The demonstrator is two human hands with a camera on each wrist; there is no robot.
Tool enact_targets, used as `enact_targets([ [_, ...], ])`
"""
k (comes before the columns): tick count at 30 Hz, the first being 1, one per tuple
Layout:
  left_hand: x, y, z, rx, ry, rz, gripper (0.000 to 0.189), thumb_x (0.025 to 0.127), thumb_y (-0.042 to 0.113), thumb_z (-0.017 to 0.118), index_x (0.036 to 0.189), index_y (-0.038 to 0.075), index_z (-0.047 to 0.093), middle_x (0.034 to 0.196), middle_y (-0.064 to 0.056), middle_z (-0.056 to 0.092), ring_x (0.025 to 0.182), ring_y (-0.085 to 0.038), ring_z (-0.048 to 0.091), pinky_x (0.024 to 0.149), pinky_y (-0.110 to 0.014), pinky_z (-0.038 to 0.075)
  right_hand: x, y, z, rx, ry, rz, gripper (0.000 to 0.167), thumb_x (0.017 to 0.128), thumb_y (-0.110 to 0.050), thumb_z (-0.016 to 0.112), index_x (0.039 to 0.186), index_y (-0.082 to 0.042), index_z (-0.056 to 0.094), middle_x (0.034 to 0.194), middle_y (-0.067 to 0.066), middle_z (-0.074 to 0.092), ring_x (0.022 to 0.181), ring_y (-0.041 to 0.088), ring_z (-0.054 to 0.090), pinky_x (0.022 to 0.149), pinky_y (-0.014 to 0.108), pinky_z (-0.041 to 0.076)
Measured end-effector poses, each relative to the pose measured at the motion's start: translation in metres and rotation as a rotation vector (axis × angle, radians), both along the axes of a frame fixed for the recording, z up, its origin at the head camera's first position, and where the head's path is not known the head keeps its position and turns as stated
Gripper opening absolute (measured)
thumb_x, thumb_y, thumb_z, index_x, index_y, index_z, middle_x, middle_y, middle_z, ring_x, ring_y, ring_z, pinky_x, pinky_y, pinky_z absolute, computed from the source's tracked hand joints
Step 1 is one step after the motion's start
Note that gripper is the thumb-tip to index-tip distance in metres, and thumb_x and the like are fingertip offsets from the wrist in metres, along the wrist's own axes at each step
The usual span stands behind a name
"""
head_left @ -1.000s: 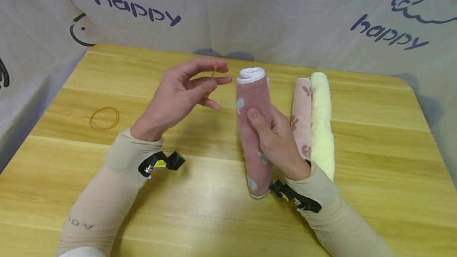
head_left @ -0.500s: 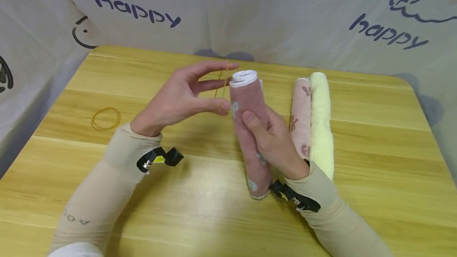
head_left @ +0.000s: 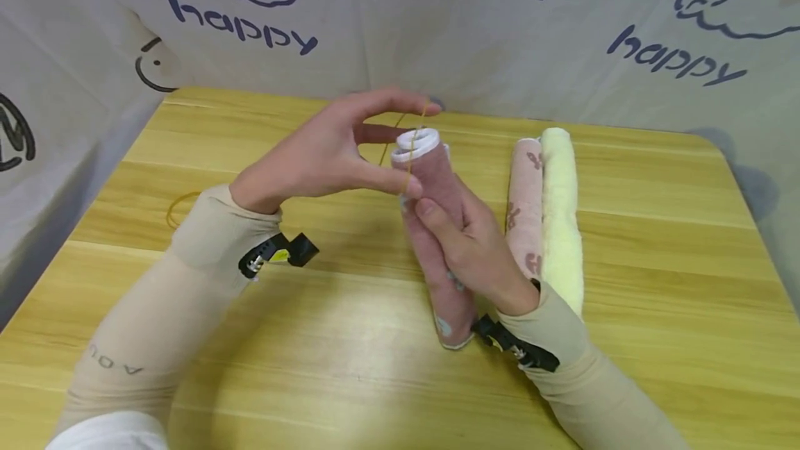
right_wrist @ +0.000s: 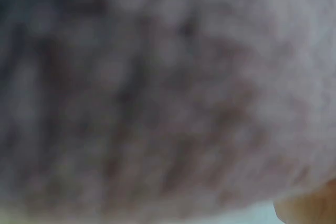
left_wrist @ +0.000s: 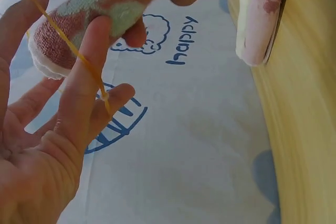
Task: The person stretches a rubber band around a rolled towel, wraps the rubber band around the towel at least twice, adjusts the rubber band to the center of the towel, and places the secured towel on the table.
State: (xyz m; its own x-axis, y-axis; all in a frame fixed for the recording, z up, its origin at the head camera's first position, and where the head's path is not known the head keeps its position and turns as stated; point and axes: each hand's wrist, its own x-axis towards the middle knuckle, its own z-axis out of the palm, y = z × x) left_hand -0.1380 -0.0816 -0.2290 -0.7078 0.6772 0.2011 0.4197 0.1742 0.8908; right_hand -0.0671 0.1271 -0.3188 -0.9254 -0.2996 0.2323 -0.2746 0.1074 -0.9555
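Observation:
My right hand [head_left: 481, 252] grips a rolled dusty-pink towel [head_left: 448, 301] with pale blue patterns and a white edge, its top tilted left. Spread over the fairly straight fingers and thumb of my left hand [head_left: 325, 151] is a thin yellow rubber band [head_left: 410, 158]. The band is stretched wide around the towel's upper end, and the thumb tip is close to the right thumb. In the left wrist view, the band [left_wrist: 73, 48] crosses in front of the towel [left_wrist: 58, 38]. Blurred towel fabric [right_wrist: 210, 98] fills most of the right wrist view.
A light pink rolled towel [head_left: 525, 210] and a pale yellow rolled towel [head_left: 560, 221] lie side by side at right on the wooden table [head_left: 350, 373]. Another rubber band [head_left: 171, 212] lies at left, partly hidden by the left sleeve. A printed cloth [head_left: 400, 33] hangs behind.
My left hand has moved right, spreading the rubber band and bringing it around the towel's top. The towel's upper end has tilted left in my right hand.

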Motion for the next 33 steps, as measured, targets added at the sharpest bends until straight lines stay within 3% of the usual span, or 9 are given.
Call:
enact_targets([
  [5,0.001,0.005,0.008,-0.089,0.015,-0.030,0.074,0.078,0.009,0.091,0.144,0.012,0.057,0.153,-0.002,0.055,0.128,-0.025,0.067,0.095,-0.037,0.062,-0.001,0.001,0.000,0.028,0.023,0.052,0.035,0.107,-0.037,0.056,0.133,-0.013,0.061,0.114,0.004,0.067,0.105,0.015,0.061,0.096,0.024,0.051],
  [11,0.002,0.010,0.014,-0.253,0.083,-0.031,0.067,0.077,0.024,0.093,0.138,0.020,0.064,0.144,0.005,0.063,0.100,-0.017,0.073,0.080,-0.034,0.061,0.000,0.004,0.002,0.109,0.008,0.034,0.044,0.103,-0.051,0.057,0.138,-0.025,0.060,0.131,-0.003,0.066,0.119,0.010,0.059,0.107,0.029,0.048],
  [14,0.001,0.012,0.015,-0.306,0.112,-0.034,0.065,0.076,0.028,0.094,0.134,0.020,0.067,0.137,0.004,0.067,0.090,-0.016,0.070,0.077,-0.034,0.059,0.001,0.006,0.003,0.165,0.009,0.003,0.042,0.101,-0.055,0.058,0.131,-0.025,0.063,0.124,-0.003,0.069,0.114,0.011,0.061,0.102,0.031,0.051],
  [18,0.001,0.014,0.017,-0.392,0.168,-0.049,0.062,0.073,0.035,0.095,0.129,0.022,0.070,0.127,0.005,0.071,0.086,-0.013,0.066,0.074,-0.032,0.057,0.002,0.006,0.004,0.218,0.037,-0.024,0.042,0.100,-0.058,0.058,0.118,-0.021,0.064,0.105,0.000,0.070,0.100,0.014,0.062,0.087,0.030,0.053],
  [21,0.001,0.015,0.017,-0.412,0.183,-0.065,0.057,0.073,0.037,0.095,0.123,0.021,0.073,0.119,0.005,0.074,0.087,-0.012,0.066,0.075,-0.031,0.057,0.002,0.007,0.005,0.234,0.062,-0.043,0.043,0.099,-0.058,0.059,0.112,-0.018,0.064,0.095,0.002,0.067,0.091,0.017,0.061,0.077,0.029,0.051],
  [26,0.000,0.016,0.016,-0.375,0.137,-0.092,0.047,0.072,0.032,0.095,0.112,0.019,0.075,0.103,0.004,0.075,0.083,-0.012,0.066,0.073,-0.032,0.058,0.003,0.008,0.005,0.231,0.098,-0.071,0.050,0.098,-0.061,0.060,0.113,-0.014,0.065,0.098,0.004,0.070,0.091,0.017,0.062,0.077,0.026,0.051],
  [31,-0.002,0.016,0.014,-0.339,0.097,-0.094,0.040,0.071,0.026,0.094,0.105,0.017,0.076,0.094,0.003,0.076,0.079,-0.013,0.067,0.071,-0.032,0.058,0.005,0.009,0.008,0.180,0.121,-0.083,0.032,0.099,-0.041,0.069,0.116,-0.015,0.070,0.106,0.003,0.075,0.092,0.013,0.064,0.080,0.023,0.053],
  [33,-0.002,0.016,0.013,-0.329,0.087,-0.083,0.038,0.072,0.025,0.093,0.104,0.016,0.076,0.092,0.003,0.076,0.078,-0.013,0.067,0.070,-0.032,0.058,0.005,0.009,0.009,0.164,0.126,-0.091,0.028,0.099,-0.038,0.070,0.114,-0.015,0.070,0.103,0.002,0.074,0.089,0.012,0.064,0.077,0.023,0.052],
])
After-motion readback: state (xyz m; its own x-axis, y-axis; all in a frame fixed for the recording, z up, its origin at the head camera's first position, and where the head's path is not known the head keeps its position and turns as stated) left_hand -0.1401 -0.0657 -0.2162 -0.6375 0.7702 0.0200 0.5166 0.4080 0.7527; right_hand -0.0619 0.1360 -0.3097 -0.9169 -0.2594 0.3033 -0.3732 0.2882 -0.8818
